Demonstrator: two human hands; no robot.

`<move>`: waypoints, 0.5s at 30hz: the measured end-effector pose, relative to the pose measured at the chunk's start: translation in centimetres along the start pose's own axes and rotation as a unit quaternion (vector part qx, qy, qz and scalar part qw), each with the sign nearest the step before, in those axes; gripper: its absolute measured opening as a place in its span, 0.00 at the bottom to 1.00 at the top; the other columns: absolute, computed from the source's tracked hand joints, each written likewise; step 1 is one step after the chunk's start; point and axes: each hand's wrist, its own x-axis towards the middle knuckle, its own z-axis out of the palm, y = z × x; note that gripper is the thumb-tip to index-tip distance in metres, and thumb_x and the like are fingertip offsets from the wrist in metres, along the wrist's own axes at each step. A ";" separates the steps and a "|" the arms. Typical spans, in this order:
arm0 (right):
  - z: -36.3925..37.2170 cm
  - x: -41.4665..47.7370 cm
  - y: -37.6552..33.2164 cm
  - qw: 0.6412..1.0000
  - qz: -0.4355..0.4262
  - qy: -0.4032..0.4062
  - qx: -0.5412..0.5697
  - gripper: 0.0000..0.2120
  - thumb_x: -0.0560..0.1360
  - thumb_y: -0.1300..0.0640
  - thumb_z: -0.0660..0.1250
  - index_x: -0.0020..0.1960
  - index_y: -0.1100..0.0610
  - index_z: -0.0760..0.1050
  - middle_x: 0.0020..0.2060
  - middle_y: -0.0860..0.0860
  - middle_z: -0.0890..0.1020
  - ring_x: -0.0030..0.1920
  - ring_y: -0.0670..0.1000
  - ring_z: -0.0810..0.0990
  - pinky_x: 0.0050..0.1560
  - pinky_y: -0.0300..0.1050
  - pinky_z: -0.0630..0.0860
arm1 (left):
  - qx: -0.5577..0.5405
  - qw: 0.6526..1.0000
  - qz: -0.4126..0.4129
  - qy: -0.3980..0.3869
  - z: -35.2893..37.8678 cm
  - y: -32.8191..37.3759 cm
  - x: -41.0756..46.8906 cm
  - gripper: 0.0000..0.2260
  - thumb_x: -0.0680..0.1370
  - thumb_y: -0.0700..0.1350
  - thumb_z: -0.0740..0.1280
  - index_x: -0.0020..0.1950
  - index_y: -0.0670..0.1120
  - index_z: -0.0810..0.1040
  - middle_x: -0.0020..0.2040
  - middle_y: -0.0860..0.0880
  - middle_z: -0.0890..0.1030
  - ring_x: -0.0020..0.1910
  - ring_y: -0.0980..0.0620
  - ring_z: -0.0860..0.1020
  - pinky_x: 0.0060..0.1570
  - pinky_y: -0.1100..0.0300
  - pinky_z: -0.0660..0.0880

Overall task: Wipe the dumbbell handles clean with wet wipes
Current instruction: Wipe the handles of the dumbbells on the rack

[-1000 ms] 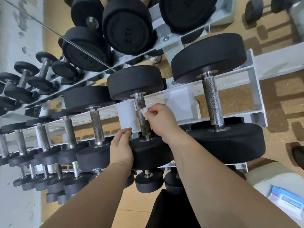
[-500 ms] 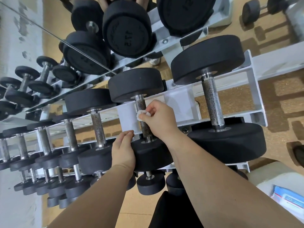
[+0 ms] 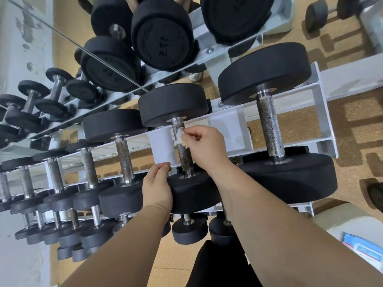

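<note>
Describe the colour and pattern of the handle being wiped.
The handle is grey metal with a fine knurled, speckled texture, seen in the head view.

The dumbbell heads (image 3: 194, 193) are matt black. Their handles (image 3: 270, 129) are silver, with a fine speckled knurl of grey and dull gold. The rack (image 3: 325, 112) is white, and so is the wipe (image 3: 178, 137). The floor (image 3: 362, 112) is tan with a grainy cork fleck and darker brown patches. The pack (image 3: 362, 249) is blue and white with a red edge.
</note>
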 end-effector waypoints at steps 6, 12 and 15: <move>0.2 0.1 -0.3 0.998 -0.031 0.005 -0.050 0.05 0.74 0.56 0.73 0.50 0.52 0.81 0.42 0.44 0.83 0.44 0.44 0.81 0.45 0.38 0.77 | 0.000 1.000 0.007 0.000 0.0 0.0 0.0 0.14 0.71 0.55 0.63 0.49 0.53 0.84 0.54 0.52 0.85 0.59 0.50 0.80 0.69 0.48 0.71; 1.0 2.5 -0.5 0.999 0.004 0.033 0.008 0.09 0.75 0.55 0.73 0.39 0.53 0.76 0.31 0.43 0.76 0.34 0.43 0.74 0.39 0.36 0.73 | -0.002 1.000 0.006 -0.001 0.0 0.0 0.1 0.13 0.71 0.55 0.63 0.48 0.52 0.84 0.52 0.52 0.85 0.57 0.49 0.80 0.67 0.50 0.72; 0.3 2.1 -0.1 0.999 0.003 0.007 -0.041 0.13 0.75 0.56 0.72 0.34 0.55 0.73 0.29 0.47 0.74 0.32 0.47 0.72 0.38 0.43 0.73 | 0.002 1.000 0.009 -0.001 0.0 -0.1 0.1 0.14 0.71 0.55 0.63 0.49 0.52 0.84 0.52 0.52 0.85 0.57 0.50 0.80 0.67 0.51 0.72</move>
